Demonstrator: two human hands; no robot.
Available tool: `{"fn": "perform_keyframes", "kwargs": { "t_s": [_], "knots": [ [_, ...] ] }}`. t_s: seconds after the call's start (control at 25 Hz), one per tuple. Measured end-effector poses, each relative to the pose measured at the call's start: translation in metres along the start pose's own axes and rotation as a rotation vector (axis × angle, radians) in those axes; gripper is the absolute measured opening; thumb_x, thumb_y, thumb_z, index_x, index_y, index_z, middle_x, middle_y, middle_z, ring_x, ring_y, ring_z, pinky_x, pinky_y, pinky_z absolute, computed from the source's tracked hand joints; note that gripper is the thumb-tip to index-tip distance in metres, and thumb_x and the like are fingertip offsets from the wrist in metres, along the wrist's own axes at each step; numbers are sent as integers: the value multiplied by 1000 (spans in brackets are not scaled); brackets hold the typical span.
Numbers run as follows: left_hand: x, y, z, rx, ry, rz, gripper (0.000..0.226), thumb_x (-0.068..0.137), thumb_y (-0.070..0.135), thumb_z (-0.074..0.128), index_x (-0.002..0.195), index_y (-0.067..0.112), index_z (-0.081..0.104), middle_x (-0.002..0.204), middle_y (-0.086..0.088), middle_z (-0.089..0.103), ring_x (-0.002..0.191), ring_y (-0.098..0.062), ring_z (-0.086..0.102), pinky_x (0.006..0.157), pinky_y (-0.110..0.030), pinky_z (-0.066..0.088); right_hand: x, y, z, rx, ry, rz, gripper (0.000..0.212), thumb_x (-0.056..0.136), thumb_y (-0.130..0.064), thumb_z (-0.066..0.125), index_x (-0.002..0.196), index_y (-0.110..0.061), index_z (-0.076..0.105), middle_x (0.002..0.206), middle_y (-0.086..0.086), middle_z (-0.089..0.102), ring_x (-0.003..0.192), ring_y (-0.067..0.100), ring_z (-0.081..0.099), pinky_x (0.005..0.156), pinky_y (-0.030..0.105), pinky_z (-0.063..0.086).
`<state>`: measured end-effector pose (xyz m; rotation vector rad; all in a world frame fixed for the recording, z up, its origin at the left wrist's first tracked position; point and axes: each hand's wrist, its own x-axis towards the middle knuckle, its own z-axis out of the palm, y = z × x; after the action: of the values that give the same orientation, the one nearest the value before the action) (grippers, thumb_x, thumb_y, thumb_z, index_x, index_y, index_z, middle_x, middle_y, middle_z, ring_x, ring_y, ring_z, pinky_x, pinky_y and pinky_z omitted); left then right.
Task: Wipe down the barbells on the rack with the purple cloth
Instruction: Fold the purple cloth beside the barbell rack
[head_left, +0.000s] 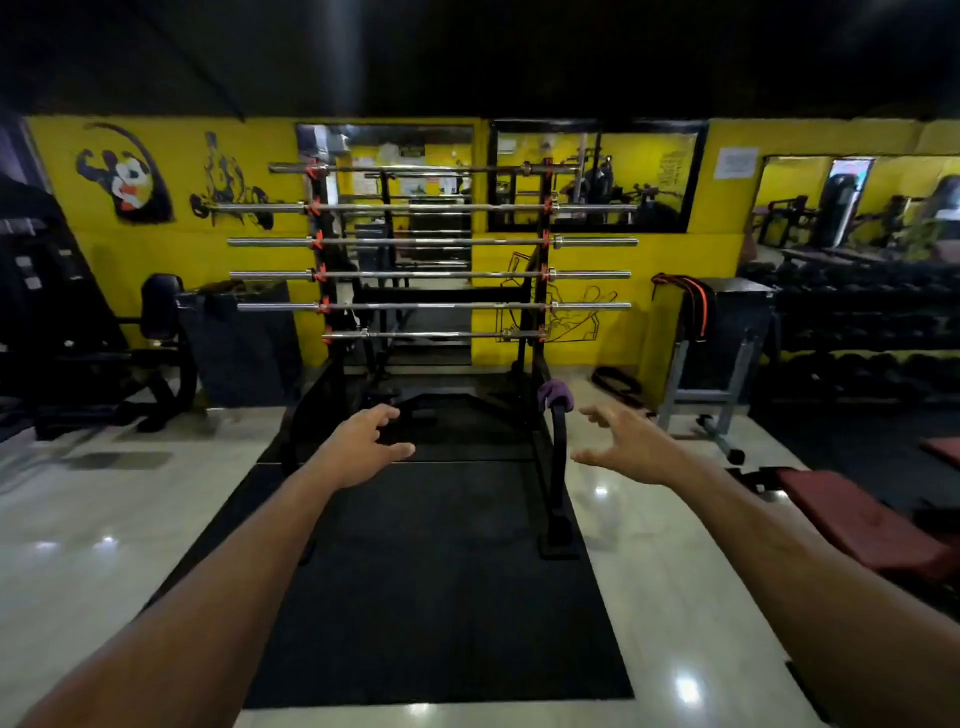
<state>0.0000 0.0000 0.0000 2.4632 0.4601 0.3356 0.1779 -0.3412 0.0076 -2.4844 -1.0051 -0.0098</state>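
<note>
Six silver steel barbells (431, 241) lie across a black metal rack (543, 291) with orange-red hooks. A crumpled purple cloth (556, 393) sits on the rack's black curved handle. Behind is a bright yellow wall (249, 156) painted with black line drawings. The black rubber mat (441, 597) lies on glossy pale floor tiles (104, 519); a dull red padded bench (857, 519) stands at right.

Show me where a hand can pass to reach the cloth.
Open air lies between the left hand and right hand, above the black mat, straight up to the cloth on the rack's curved leg. Crowded: right, by the bench and stand; behind, the barbells.
</note>
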Motion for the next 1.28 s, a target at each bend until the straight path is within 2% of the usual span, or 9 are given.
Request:
{"fn": "perform_keyframes", "kwargs": {
  "t_s": [0.12,0.36,0.52,0.64,0.8,0.92,1.08,1.28],
  "knots": [
    [51,-5,38,-93,2,-42,63,89,40,72,145,26,45,147,-1,48,131,-18,50,98,-32,45,36,42,6,1,-8,41,78,82,-54,76,146,-24,45,144,2,53,129,17,51,108,41,44],
    [147,-7,111,-55,-101,-99,64,89,35,73,145,25,45,146,-3,48,131,-19,50,100,-36,49,121,125,34,131,-69,143,71,85,-41,77,145,-19,47,141,5,55,129,18,51,102,31,42],
    [208,-25,127,-21,-94,-139,64,89,36,73,145,27,45,146,-2,49,129,-18,52,100,-35,48,188,161,61,156,-104,142,74,85,-41,78,146,-15,46,142,7,55,129,20,52,102,32,44],
    [257,-49,140,-31,-109,-171,64,88,35,74,145,28,45,146,-2,49,129,-18,51,100,-35,48,244,178,83,171,-126,129,73,85,-40,78,145,-16,45,139,7,55,127,18,53,97,25,42],
    [336,-94,172,-101,-109,-215,63,88,36,74,144,30,46,147,0,49,130,-17,51,104,-40,48,323,198,122,157,-180,144,69,87,-41,76,145,-20,45,139,6,54,127,19,52,102,32,45],
    [388,-123,198,-185,-141,-263,62,89,36,73,144,31,46,146,-1,49,131,-18,50,104,-42,48,370,214,138,180,-181,207,70,87,-41,76,145,-19,45,140,4,54,128,17,52,103,31,45],
    [470,-149,227,-251,-263,-281,61,89,35,73,143,31,47,147,-1,48,131,-17,50,98,-34,48,425,244,151,194,-175,302,67,88,-39,75,144,-21,45,139,3,56,129,16,53,103,32,46],
    [578,-161,266,-256,-366,-266,61,89,31,74,143,29,48,145,0,49,131,-17,50,96,-33,49,480,292,185,280,-172,442,63,88,-41,75,142,-27,46,135,0,58,124,12,54,102,33,49]
  ]
}}
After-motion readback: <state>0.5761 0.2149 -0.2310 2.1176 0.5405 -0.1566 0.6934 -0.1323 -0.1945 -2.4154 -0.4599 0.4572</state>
